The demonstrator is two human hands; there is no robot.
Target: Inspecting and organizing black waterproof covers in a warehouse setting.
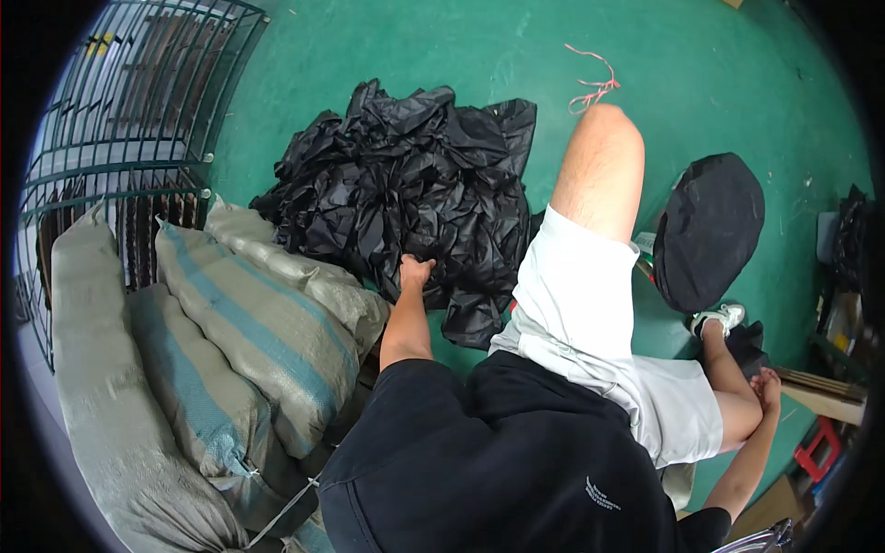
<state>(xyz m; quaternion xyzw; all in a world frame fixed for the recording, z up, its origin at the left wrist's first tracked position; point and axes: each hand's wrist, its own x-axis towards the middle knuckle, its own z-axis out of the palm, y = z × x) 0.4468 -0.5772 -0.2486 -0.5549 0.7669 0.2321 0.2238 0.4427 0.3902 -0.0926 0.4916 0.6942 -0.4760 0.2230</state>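
Observation:
A large heap of crumpled, shiny black plastic sheeting (442,175) lies on the floor in front of me. My left hand (417,270) reaches to its near edge, fingers closed on a fold of it. At the right, my right hand (765,389) is beside my bent leg, its fingers curled in. A small piece of black material (747,347) lies just beyond those fingers. What the right hand holds, if anything, is too small to make out.
Several stuffed woven sacks (263,323) lean together at the left, before a green metal rack (138,120). A round black cloth-covered object (712,230) stands right of my knee. Pink string (597,88) lies on the green floor. Cardboard (820,392) and a red object (817,450) are far right.

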